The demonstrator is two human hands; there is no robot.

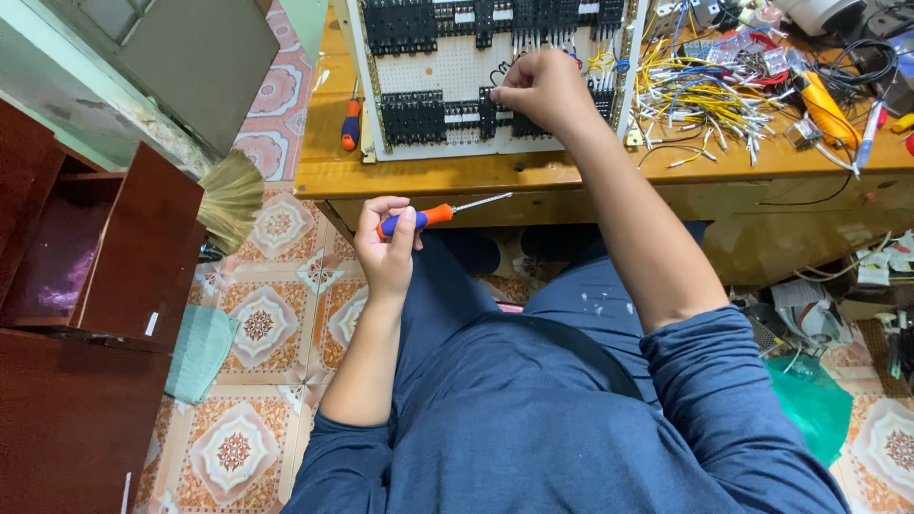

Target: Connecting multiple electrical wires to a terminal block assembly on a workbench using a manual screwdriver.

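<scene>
Screwdriver (430,216) in hand, a person in a dark blue long-sleeved top works at a wooden bench (495,171), seen from above. The left hand (387,249) is closed around the tool's orange and blue handle, fingers wrapped tight and thumb laid along the grip, holding it below the bench's front edge with the thin metal shaft pointing right and slightly up. The right hand (543,90) reaches forward onto a white perforated panel (447,71) lying on the bench, its fingers pinched together at a black terminal block (487,109) in the lower of two rows of black components; whether anything lies between the fingertips cannot be told. Bundled wires run down from the upper row toward the hand. A second screwdriver (351,124), also orange and blue, rests on the bench just left of the panel. To the right of the panel sprawls a heap of yellow and white wire offcuts (705,100), with an orange-handled tool (826,109) beside it. On the patterned tile floor (257,324) at left stand a dark red cabinet (86,286) with an open compartment and a straw broom (228,195).
</scene>
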